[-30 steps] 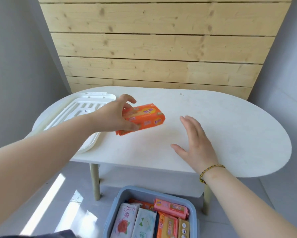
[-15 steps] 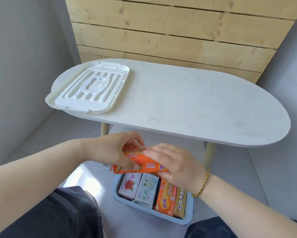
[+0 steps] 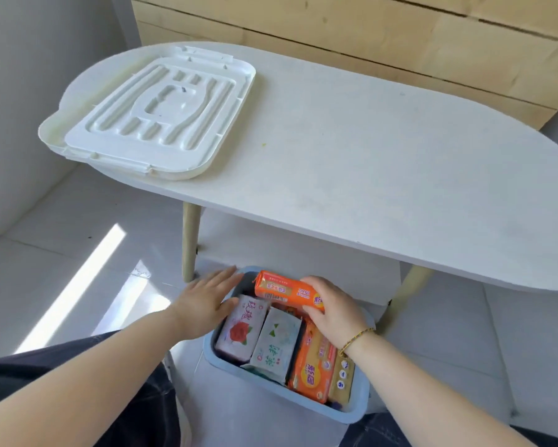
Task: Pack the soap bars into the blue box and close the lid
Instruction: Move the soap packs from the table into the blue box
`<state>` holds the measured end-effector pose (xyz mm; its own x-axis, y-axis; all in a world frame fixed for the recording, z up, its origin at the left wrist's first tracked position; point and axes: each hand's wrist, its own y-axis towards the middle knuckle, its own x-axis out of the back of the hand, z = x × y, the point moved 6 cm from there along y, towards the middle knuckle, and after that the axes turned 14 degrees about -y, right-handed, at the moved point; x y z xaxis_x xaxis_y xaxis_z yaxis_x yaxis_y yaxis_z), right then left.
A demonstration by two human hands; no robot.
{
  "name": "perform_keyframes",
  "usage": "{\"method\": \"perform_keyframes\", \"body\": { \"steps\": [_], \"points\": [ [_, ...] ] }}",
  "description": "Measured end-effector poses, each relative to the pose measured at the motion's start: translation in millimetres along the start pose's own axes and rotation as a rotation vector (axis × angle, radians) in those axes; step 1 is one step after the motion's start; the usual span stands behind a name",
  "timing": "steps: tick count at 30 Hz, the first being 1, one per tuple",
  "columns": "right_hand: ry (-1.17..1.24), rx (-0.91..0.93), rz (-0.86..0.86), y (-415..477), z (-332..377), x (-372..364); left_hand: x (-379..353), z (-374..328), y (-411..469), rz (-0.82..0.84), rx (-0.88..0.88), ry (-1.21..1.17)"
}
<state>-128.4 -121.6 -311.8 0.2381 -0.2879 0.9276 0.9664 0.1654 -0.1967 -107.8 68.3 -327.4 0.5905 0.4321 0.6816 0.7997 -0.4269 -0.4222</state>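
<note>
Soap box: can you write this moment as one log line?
step: orange soap bar held over blue box | right hand: grips bar | left hand: fingers straight at box rim | lid: off, on table

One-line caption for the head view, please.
Right hand holds orange soap bar over blue box; white lid lies on table.

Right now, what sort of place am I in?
Probably a small indoor corner at home, or a staged nook: a white oval table by a wooden plank wall, pale floor tiles, and a blue box of soap bars on the floor.
</note>
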Motion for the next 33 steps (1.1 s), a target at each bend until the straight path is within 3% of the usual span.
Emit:
{"method": "perform_keyframes", "body": {
  "steps": [6,9,15,23,29,33],
  "points": [
    [0.134,-0.118,0.043,23,-8,-45,-47,48,5,0.193,0.095,0.227],
    [0.123,-0.110,0.044,36,-8,-56,-54,56,10,0.183,0.101,0.270],
    [-0.231,-0.001,-0.017,45,-6,-74,-54,58,13,0.169,0.106,0.245],
    [-0.153,0.027,-0.015,56,3,-87,-59,58,12,0.145,0.119,0.212],
    [-0.355,0.027,0.148,52,-8,-100,-54,38,21,0.014,0.092,0.141],
    [-0.325,0.068,0.098,38,-8,-96,-52,17,42,0.027,0.031,0.232]
  ]
}}
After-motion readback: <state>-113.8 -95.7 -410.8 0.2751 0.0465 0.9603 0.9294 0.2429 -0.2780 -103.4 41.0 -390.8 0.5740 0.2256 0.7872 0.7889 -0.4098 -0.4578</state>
